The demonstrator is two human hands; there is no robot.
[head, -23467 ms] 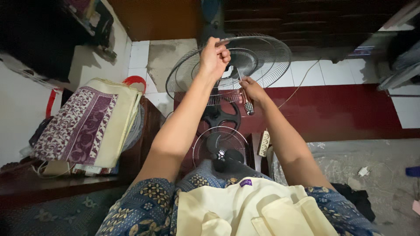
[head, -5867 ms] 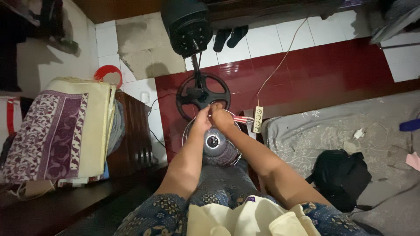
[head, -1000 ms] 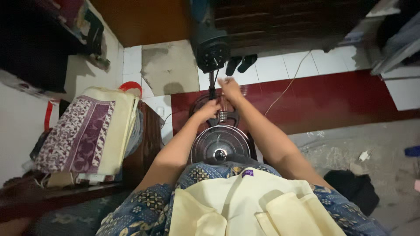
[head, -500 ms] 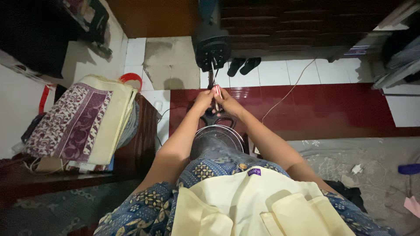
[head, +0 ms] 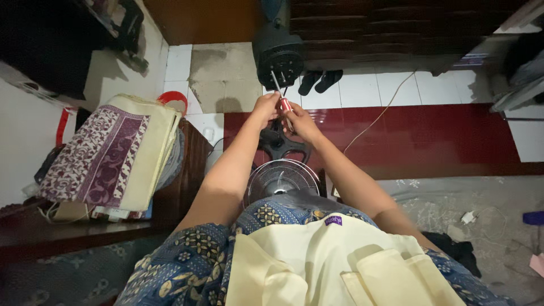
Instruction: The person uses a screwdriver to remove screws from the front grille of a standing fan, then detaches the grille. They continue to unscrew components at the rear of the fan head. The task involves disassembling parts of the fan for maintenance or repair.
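A screwdriver [head: 281, 97] with a red-and-white striped handle is gripped between both hands above the red floor [head: 430, 133]. The left hand [head: 265, 107] is closed around the upper part of the handle, and the right hand [head: 299, 122] is closed on it just below; the thin metal shaft is pointed up at the dark round fan motor housing [head: 278, 56], whose grooved face is turned toward the camera. A black wheel-shaped fan part [head: 281, 145] is seen directly under the hands, and a wire fan guard [head: 281, 180] lies below it, near the person's lap. A small purple label [head: 334, 220] is sewn on the cream cloth [head: 317, 266] over the lap. At the left, folded purple-patterned and cream cloths [head: 113, 156] are stacked on a dark wooden table [head: 181, 181]. A pair of dark sandals [head: 320, 81] is set on the white tiles beside the housing, and a white cord [head: 377, 116] runs across the floor
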